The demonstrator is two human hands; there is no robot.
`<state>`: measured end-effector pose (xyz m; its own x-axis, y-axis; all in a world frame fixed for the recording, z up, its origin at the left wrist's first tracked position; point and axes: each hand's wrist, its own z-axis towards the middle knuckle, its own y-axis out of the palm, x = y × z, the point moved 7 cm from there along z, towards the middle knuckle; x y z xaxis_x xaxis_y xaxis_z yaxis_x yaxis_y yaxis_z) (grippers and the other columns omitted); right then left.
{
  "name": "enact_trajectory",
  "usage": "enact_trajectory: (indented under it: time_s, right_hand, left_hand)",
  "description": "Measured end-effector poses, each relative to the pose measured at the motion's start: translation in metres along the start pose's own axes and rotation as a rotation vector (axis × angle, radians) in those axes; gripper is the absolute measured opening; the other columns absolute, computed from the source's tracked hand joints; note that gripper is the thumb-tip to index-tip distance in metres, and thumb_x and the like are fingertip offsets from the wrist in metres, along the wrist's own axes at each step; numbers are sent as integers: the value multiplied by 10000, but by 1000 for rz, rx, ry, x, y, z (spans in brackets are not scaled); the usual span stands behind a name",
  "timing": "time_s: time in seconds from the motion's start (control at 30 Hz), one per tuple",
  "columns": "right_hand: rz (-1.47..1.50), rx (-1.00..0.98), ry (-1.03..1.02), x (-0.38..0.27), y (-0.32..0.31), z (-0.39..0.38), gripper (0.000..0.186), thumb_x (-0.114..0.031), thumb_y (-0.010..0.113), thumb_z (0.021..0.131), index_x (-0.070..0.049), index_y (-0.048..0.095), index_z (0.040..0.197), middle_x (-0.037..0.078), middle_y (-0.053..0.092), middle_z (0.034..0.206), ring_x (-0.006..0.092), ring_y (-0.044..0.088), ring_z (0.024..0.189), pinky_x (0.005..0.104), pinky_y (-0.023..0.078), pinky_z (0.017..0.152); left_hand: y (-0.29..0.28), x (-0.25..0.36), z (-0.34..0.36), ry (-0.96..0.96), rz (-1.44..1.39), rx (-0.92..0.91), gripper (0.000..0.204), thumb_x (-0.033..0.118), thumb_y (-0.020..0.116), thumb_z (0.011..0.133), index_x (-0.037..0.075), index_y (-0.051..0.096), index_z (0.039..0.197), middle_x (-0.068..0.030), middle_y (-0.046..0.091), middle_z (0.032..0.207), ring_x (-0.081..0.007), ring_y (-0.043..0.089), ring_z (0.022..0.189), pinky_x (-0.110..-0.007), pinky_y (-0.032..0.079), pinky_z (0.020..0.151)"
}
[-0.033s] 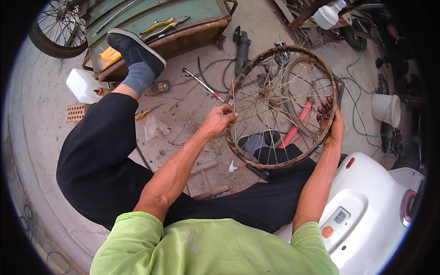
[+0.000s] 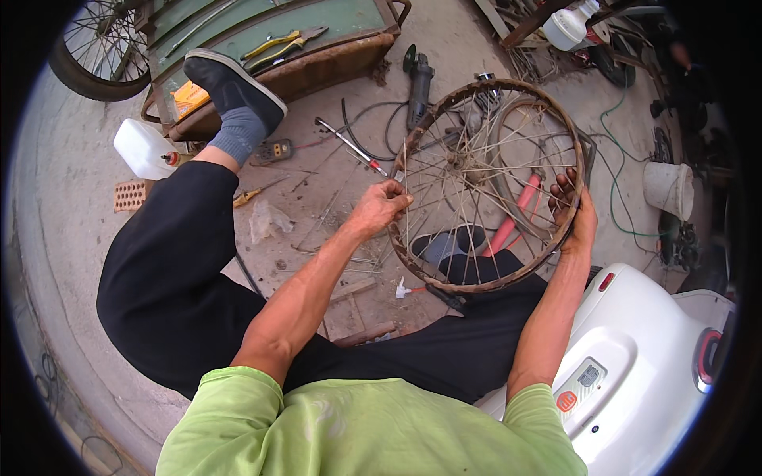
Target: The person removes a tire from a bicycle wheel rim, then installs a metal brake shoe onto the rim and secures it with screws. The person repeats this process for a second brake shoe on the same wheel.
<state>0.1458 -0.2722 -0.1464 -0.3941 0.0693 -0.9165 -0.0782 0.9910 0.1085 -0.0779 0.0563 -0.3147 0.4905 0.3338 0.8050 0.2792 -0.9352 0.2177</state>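
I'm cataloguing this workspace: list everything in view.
spoked wheel: 1, rusty, between hands
tyred wheel: 1, black, upper left
low table: 1, green, upper left
pliers: 1, yellow and black, on table
packet: 1, orange, on table
jug: 1, white, far left
brick: 1, reddish, below jug
angle grinder: 1, dark grey, beyond spoked wheel
cylinder: 1, red, behind spoked wheel
bucket: 1, whitish, right
cord: 1, green, right
vehicle body: 1, white, lower right
The rest: too jumbled to count
shoes: 2, dark, on feet
trousers: 1, black, on legs
shirt: 1, lime, bottom
left hand: 1, bare, spoked wheel's left edge
right hand: 1, bare, spoked wheel's right edge
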Motion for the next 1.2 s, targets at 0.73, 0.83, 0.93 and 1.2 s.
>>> enact_trajectory:
  time_s: [0.73,0.83,0.93,1.2]
  right_hand:
    - [13,-41,-31,0,21,-16,389,-333,538,1117,-70,649,1381,64,748,1147,191,711,946,346,555,801]
    - [-5,-32,-62,-5,36,-26,362,-276,509,1127,-40,662,1355,80,751,1104,187,718,900,325,572,745]
    - [-71,-6,-70,-8,38,-31,372,-282,508,1128,-39,659,1366,77,751,1105,177,720,905,321,571,747]
    - [-77,-20,-66,-5,41,-33,390,-296,527,1122,-46,648,1394,76,755,1113,182,720,921,330,562,784]
  left_hand:
    - [10,32,4,325,534,-43,305,208,634,1047,-3,729,1246,-141,735,975,-291,708,908,-424,550,824]
    - [7,53,5,353,735,-57,296,180,623,1029,-3,727,1237,-219,748,1061,-407,710,1050,-486,545,910]
    - [8,71,2,323,870,-93,289,167,618,1019,4,732,1229,-235,748,1106,-428,701,1082,-493,546,934]
    - [-2,82,5,340,906,-31,297,136,609,989,17,746,1223,-238,758,1100,-442,705,1072,-511,552,928]
